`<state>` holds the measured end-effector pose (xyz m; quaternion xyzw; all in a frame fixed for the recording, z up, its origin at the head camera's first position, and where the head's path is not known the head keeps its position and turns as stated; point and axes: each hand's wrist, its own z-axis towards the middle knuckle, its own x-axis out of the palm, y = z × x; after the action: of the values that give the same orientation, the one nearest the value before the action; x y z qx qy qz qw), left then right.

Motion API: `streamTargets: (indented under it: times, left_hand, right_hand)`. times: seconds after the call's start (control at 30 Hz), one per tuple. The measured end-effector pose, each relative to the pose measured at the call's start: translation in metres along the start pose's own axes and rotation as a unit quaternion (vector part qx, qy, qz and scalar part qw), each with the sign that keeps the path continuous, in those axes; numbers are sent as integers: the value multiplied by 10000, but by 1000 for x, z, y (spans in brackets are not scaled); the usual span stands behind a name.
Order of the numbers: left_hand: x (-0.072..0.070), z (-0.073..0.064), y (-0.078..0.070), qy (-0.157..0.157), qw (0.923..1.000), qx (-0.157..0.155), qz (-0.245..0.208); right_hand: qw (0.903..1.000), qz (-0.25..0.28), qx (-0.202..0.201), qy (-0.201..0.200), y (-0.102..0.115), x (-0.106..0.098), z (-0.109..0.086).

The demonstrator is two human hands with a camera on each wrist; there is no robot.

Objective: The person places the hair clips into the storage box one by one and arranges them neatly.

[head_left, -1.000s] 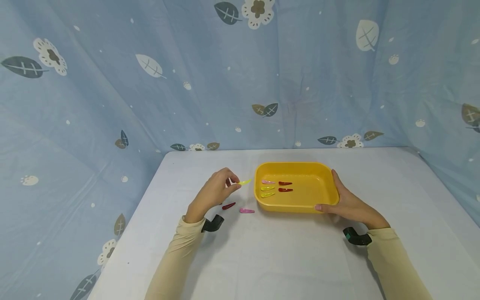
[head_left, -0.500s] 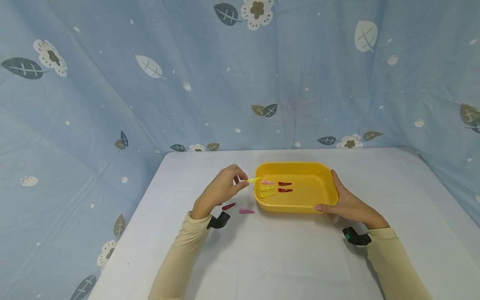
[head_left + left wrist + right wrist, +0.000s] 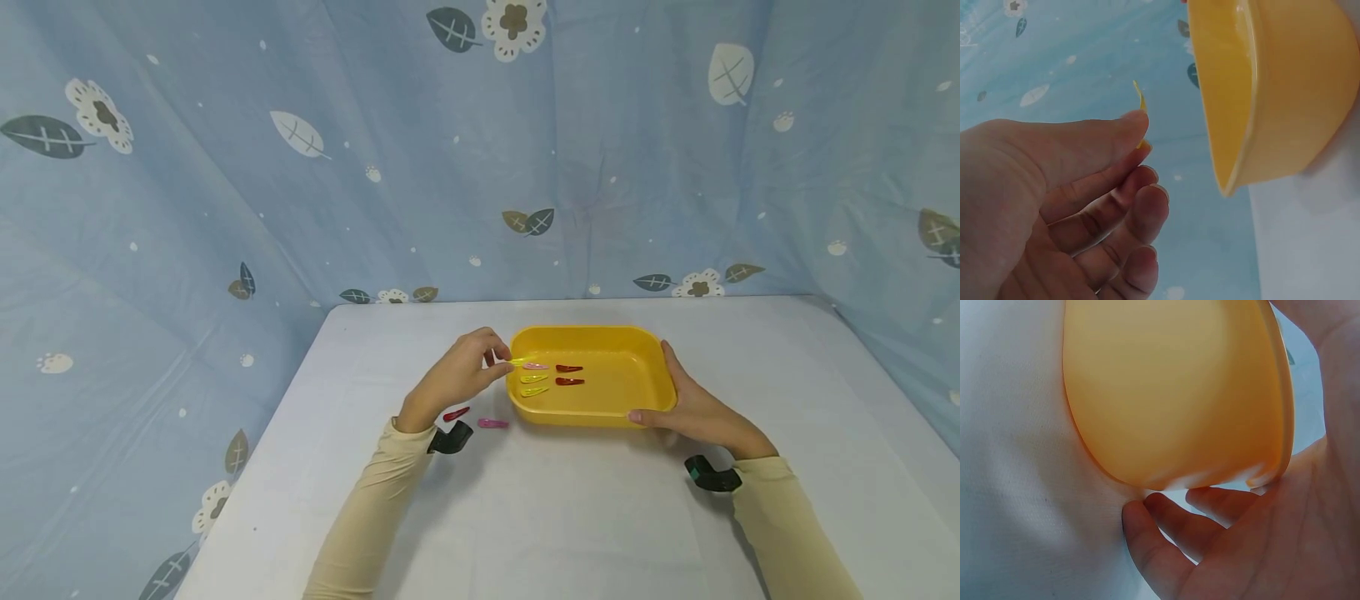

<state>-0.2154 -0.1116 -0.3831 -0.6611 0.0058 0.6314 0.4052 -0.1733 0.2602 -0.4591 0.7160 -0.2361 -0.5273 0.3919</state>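
Head view: one yellow hair clip (image 3: 522, 361) is pinched between thumb and finger of the left hand (image 3: 459, 377), near the left end of the yellow tray (image 3: 577, 418), whose right end is gripped by the right hand (image 3: 708, 414). Inside are laid one pink clip (image 3: 536, 367), two yellow clips (image 3: 534, 379) and two red clips (image 3: 569, 368). On the counter (image 3: 585, 517), one loose red clip (image 3: 456, 413) and one loose pink clip (image 3: 492, 423) are seen near a black wrist mount (image 3: 451, 437); part of the surface is hidden by the left sleeve (image 3: 375, 517).

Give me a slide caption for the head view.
Left hand pinches a yellow hair clip near the yellow tray that the right hand holds.
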Motion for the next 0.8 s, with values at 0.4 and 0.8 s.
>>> streamTargets:
  times: [0.4, 0.8]
  left_hand:
    - [9, 11, -6, 90, 9993, 351, -47]
    - [21, 23, -7, 224, 9986, 410, -253]
  right_hand:
    - [10000, -7, 39, 5, -1, 1, 0]
    - [9999, 98, 75, 50, -1, 0, 0]
